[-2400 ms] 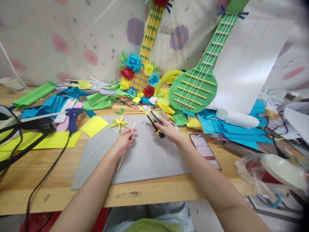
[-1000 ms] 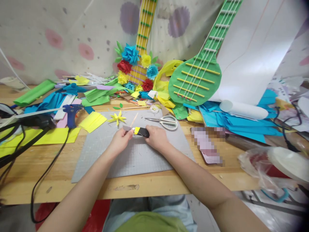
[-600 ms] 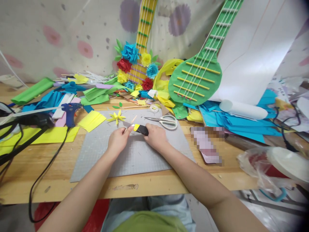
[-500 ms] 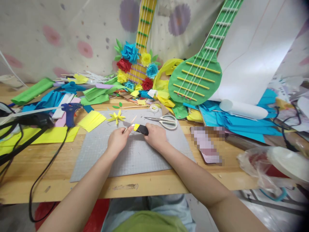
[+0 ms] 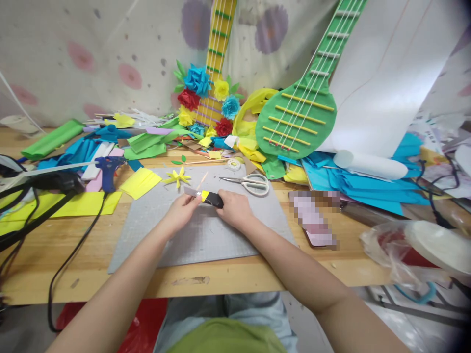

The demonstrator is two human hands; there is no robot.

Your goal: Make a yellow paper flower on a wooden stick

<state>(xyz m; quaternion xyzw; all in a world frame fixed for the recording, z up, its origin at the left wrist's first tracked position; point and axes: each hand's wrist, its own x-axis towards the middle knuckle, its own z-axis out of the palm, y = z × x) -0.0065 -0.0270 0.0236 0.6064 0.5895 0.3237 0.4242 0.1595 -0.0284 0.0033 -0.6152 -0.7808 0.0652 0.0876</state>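
Your left hand (image 5: 179, 212) grips a thin, pale wooden stick (image 5: 202, 181); your right hand (image 5: 236, 210) grips a black-and-yellow plastic-handled knife (image 5: 212, 198), grey blade (image 5: 190, 191) bared.

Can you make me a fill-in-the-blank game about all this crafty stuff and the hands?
The right hand holds a cutter with its blade pointing to the ____.
The left hand grips a thin stick near a spiky flower coloured ____.
The glue gun is ____.
The green guitar has strings coloured ____.

Missing words: left; yellow; blue; white.
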